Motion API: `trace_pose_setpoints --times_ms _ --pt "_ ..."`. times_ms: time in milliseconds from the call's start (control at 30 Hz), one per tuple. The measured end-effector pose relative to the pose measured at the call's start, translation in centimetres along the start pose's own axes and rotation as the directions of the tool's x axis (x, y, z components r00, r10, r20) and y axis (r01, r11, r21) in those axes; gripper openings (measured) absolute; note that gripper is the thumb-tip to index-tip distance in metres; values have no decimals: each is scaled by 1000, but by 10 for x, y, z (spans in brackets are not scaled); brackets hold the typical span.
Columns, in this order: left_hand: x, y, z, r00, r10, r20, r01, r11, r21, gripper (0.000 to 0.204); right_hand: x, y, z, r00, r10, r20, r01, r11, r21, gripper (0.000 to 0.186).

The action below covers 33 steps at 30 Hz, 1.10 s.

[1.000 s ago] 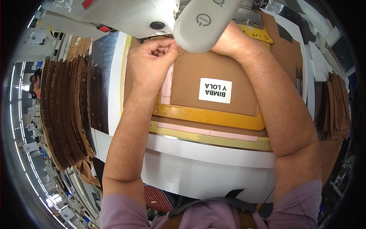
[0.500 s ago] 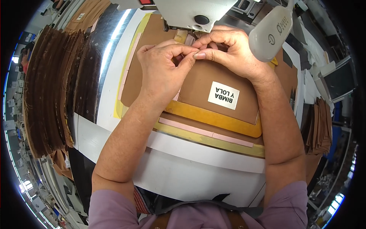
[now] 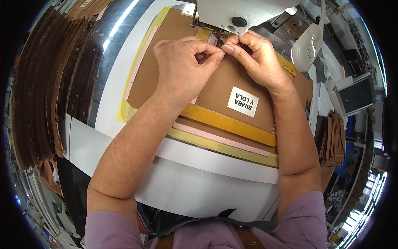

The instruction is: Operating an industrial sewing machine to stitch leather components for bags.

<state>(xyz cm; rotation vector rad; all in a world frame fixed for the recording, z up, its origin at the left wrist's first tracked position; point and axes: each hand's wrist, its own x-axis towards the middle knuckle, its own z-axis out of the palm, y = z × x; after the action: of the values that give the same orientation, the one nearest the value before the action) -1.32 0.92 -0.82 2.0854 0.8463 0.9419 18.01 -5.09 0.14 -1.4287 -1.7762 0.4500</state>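
Note:
My left hand point(image 3: 184, 66) is closed in a pinch, thumb against forefinger, just in front of the sewing machine head point(image 3: 244, 14). My right hand point(image 3: 259, 62) also pinches, its thumb tip close to the left fingertips. Whatever lies between the fingers is too small to make out. Below both hands is a flat brown panel point(image 3: 211, 97) with a white printed label point(image 3: 243, 101). A yellow template strip point(image 3: 232, 124) borders its near side. Pink tape strips point(image 3: 203, 135) run along the near edge of the work. The machine's needle area is partly hidden by my right fingers.
Tall stacks of dark brown pieces point(image 3: 37, 91) stand at the left. A grey lamp head point(image 3: 306, 54) hangs at the right of the machine. Further right are a stack of brown pieces point(image 3: 333, 141) and a dark screen point(image 3: 355, 93). The white table point(image 3: 199, 182) lies nearest me.
My fingertips, touching before, are now slightly apart, still pinching near the machine. The view has shifted, so the machine and lamp sit further right in it.

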Motion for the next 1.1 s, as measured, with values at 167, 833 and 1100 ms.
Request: trace_pose_setpoints --times_ms 167,833,1100 --pt "-1 -2 0 1000 1 -27 -1 1000 5 10 1 5 -3 999 -16 -51 13 999 -48 22" --pt "2 -3 3 1000 -5 -4 5 997 75 9 0 3 -2 993 116 -7 -115 986 124 18" --pt "6 0 3 993 -110 31 106 988 115 12 6 30 1 991 66 -115 -66 998 6 20"
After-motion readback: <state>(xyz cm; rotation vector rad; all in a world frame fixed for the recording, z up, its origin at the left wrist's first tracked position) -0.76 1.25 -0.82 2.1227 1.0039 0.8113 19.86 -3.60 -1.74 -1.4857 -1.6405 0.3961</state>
